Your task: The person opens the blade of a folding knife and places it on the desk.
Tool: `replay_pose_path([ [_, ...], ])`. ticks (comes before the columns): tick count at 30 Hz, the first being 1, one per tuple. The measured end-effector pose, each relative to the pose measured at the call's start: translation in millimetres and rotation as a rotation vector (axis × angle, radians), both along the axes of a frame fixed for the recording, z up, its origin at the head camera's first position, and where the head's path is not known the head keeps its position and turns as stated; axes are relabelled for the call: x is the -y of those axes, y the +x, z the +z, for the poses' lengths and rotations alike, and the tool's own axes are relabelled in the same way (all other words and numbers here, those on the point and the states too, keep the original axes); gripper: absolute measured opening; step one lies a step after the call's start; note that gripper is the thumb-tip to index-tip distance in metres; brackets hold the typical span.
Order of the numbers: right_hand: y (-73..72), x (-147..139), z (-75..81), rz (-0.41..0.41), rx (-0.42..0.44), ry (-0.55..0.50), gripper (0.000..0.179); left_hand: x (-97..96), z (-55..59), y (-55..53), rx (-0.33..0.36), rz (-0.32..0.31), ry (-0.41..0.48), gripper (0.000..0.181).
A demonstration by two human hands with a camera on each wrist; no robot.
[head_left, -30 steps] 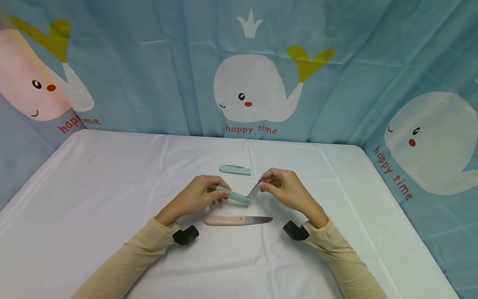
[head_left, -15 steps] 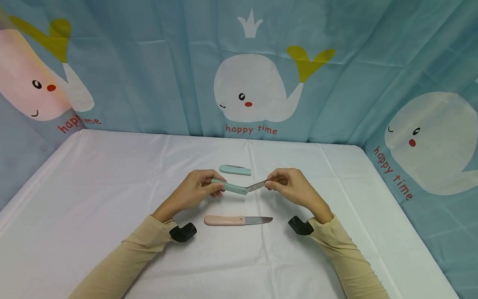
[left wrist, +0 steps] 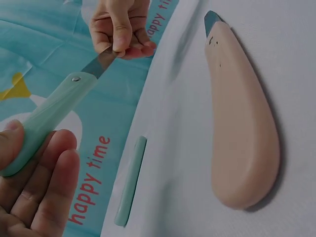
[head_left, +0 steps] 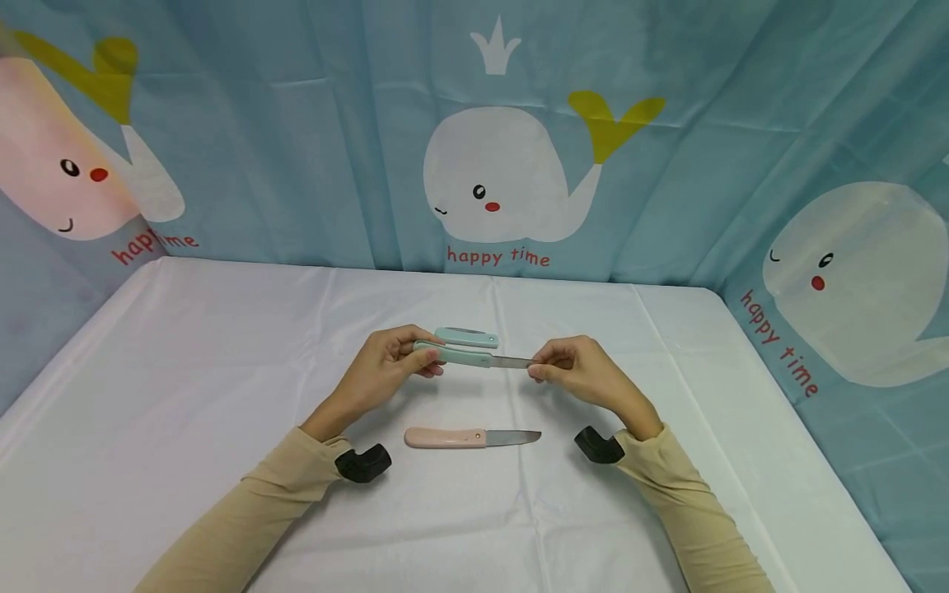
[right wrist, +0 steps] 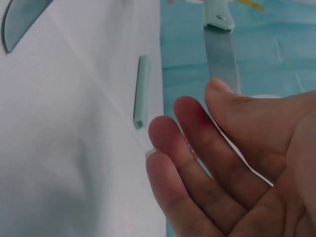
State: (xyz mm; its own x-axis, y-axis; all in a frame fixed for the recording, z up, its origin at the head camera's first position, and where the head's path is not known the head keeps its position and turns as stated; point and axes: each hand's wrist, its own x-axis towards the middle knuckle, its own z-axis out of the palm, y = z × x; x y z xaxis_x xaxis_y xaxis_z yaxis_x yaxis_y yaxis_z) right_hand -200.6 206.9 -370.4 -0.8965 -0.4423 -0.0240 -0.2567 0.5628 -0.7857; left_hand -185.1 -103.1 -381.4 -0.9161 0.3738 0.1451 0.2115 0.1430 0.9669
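My left hand (head_left: pixel 385 368) grips the mint-green handle of a folding knife (head_left: pixel 467 357) between thumb and fingers. At the other end my right hand (head_left: pixel 574 364) pinches the steel blade near its tip, which the fingers hide. Handle and blade stand nearly in one line, held above the table. In the left wrist view the rivet shows where the blade (left wrist: pixel 98 64) meets the handle. Just behind lies a second mint-green folding knife (head_left: pixel 469 338), its blade folded into the handle. Nearer to me, a pink-handled folding knife (head_left: pixel 448 438) lies unfolded, blade to the right.
A white cloth (head_left: pixel 222 371) with faint creases covers the table. Around its back and sides hangs a blue curtain (head_left: pixel 319 165) printed with whales. Black wrist mounts (head_left: pixel 363 463) sit at both sleeve cuffs.
The blade has swung outward from a sharp bend to almost straight with the handle. Both hands have moved slightly apart, and the held knife has shifted away from me. The lying knives stay put.
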Motion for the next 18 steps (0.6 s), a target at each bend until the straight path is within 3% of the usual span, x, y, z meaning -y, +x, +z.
replay_pose_path([
  [10, -0.5, -1.3, 2.3, -0.038, -0.051, 0.075, 0.012, 2.9, 1.2, -1.6, 0.101, -0.042, -0.066, 0.027],
  [18, -1.3, -3.8, 0.0, 0.001, 0.012, 0.105, 0.012, 4.7, 0.5, -2.3, 0.111, -0.038, -0.195, 0.025],
])
